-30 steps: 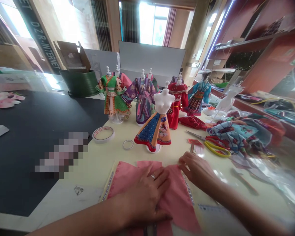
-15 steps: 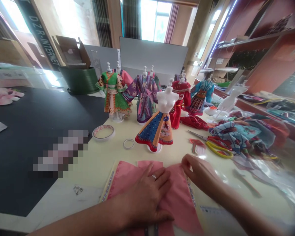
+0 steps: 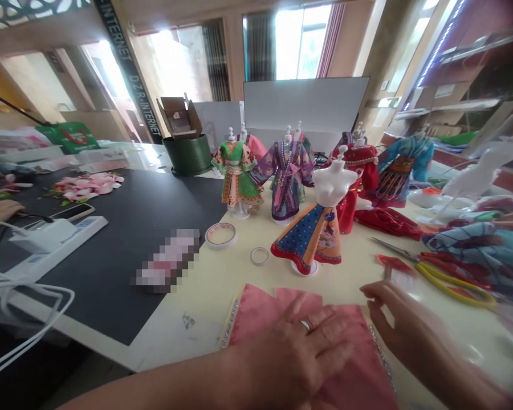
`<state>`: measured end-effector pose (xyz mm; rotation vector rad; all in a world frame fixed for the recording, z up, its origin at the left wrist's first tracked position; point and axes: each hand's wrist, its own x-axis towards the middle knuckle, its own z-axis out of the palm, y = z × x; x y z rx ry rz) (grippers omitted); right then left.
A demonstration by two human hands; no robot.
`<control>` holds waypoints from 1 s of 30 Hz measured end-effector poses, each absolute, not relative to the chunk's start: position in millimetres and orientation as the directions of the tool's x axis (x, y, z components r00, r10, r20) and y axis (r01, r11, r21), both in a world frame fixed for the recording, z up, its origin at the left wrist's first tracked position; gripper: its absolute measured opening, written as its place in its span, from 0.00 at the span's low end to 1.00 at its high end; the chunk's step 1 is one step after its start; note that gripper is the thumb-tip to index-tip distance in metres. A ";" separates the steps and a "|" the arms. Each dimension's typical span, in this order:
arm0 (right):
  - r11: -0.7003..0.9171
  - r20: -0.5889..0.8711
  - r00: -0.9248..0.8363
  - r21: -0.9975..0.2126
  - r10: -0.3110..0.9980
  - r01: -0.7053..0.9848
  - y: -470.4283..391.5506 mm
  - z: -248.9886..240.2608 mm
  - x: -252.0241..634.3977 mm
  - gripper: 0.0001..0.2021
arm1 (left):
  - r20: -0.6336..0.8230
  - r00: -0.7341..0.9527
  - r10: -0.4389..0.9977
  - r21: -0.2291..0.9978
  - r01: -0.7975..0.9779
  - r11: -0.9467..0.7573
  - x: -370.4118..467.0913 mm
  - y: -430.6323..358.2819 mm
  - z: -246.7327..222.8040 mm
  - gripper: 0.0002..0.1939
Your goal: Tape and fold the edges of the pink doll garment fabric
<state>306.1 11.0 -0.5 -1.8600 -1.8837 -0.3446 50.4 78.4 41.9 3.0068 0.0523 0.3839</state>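
Observation:
A pink cloth garment piece (image 3: 256,313), trimmed with shiny beading along its side edges, lies flat on the pale table. My left hand (image 3: 286,347), wearing a ring, rests palm down across its middle with fingers stretched out and hides much of it. My right hand (image 3: 393,319) hovers at the cloth's upper right corner, fingers bent, thumb and forefinger apart with nothing visible between them. Beyond the cloth stands a small white dress form (image 3: 336,182) in a blue and orange skirt (image 3: 310,236). Yellow-handled scissors (image 3: 448,279) lie to the right.
Tape rolls (image 3: 221,235) lie behind the cloth. Several dressed dolls' forms, one in a purple robe (image 3: 286,171), line the back. Loose fabric (image 3: 487,245) heaps at right. A power strip (image 3: 64,245) with white cables is at left, near another person's hand (image 3: 2,210).
My view has swung left, so things sit farther right. My right hand has let go of the cloth's corner and lifted slightly away. My left hand stays flat on the cloth.

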 end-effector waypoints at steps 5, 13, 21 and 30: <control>0.195 0.550 -0.090 -0.134 0.830 0.972 10.8 7.7 297.9 0.08 | 0.402 0.889 0.221 0.207 0.147 -0.967 14.0 97.8 52.3 0.19; 0.244 0.570 -0.109 -0.167 0.814 0.955 9.3 15.2 294.9 0.09 | 0.524 0.461 0.717 0.418 0.594 -0.687 -32.9 176.9 41.2 0.14; 0.251 0.537 -0.100 -0.216 0.837 0.944 8.1 5.7 301.6 0.07 | 0.428 0.490 0.760 0.482 0.587 -0.650 -6.0 187.1 34.4 0.09; 0.253 0.645 -0.108 -0.137 0.757 0.958 8.7 20.7 304.4 0.09 | 0.383 0.636 0.670 0.413 0.531 -0.740 8.4 192.0 26.3 0.11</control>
